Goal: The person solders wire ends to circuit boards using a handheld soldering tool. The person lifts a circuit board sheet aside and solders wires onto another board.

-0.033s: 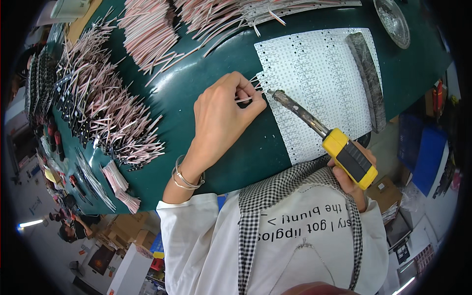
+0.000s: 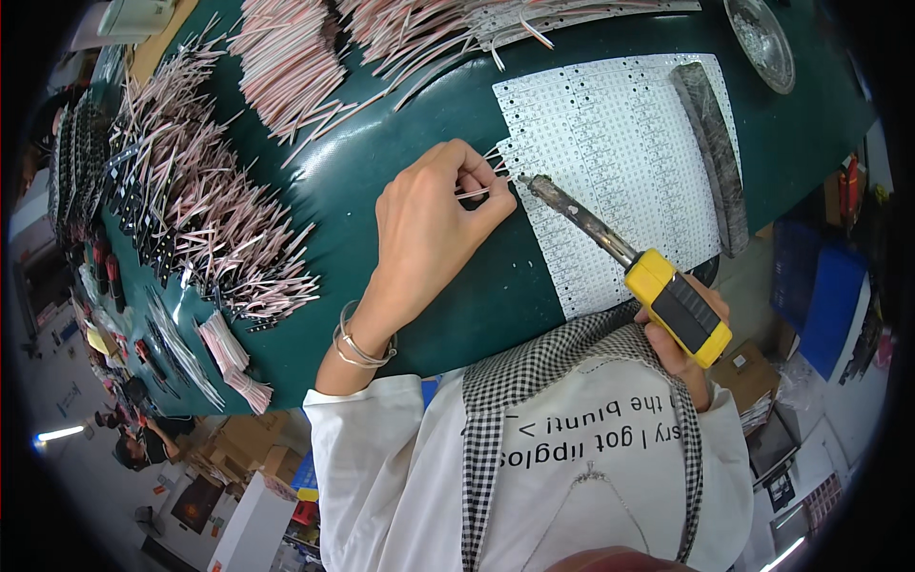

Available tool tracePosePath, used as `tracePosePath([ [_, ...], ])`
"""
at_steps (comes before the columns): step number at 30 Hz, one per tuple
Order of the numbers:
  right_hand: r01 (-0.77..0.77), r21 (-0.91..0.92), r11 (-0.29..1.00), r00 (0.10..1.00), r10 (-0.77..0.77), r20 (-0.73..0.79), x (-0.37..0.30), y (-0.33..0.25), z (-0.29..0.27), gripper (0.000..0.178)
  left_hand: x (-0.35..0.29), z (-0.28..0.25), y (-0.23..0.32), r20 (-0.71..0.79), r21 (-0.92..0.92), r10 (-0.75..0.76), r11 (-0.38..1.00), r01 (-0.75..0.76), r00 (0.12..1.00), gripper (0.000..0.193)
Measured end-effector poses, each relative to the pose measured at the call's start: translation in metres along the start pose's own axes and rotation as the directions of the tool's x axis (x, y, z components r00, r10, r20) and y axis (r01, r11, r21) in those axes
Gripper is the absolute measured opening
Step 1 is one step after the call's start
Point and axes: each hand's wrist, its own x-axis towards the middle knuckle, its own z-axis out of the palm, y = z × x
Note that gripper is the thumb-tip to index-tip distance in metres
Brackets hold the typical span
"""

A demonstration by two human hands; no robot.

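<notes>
My left hand (image 2: 434, 219) pinches a thin pale pink-and-white wire (image 2: 474, 194) between thumb and forefinger. Its end reaches the left edge of a white circuit board panel (image 2: 610, 124), which is printed with rows of small pads. Closed around the yellow and black handle of a soldering iron (image 2: 675, 305) is my right hand (image 2: 710, 303), partly hidden behind that handle. The iron slants up and left over the panel, with its tip close to the panel's left edge beside my left fingertips. I cannot tell whether the tip touches the wire. A few other wire ends (image 2: 496, 157) show just beyond my fingers.
A dark, worn bar (image 2: 713, 157) lies across the panel's right side. At the far right stands a round clear dish (image 2: 762, 43). Bundles of pink-and-white wires (image 2: 286, 67) lie at the back, and a large heap of wired strips (image 2: 210, 181) covers the green table's left.
</notes>
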Motion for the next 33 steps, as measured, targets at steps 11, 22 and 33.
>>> tracePosePath([
  [11, 0.003, 0.014, 1.0, 1.0, -0.003, -0.001, 0.004, 0.003, 0.004, 0.035, 0.0, 0.002, 0.002, -0.012, 0.023, 0.003, 1.0, -0.003, 1.0, 0.015],
  [22, 0.115, 0.068, 0.991, 0.992, -0.111, -0.06, -0.013, 0.005, -0.019, 0.037, -0.007, -0.005, 0.031, -0.012, 0.053, -0.01, 0.999, 0.011, 1.0, 0.015],
  [33, -0.172, 0.143, 0.975, 0.969, 0.193, -0.154, -0.076, -0.039, -0.108, 0.022, -0.039, -0.097, 0.098, -0.215, 0.529, 0.338, 0.829, -0.182, 0.916, 0.047],
])
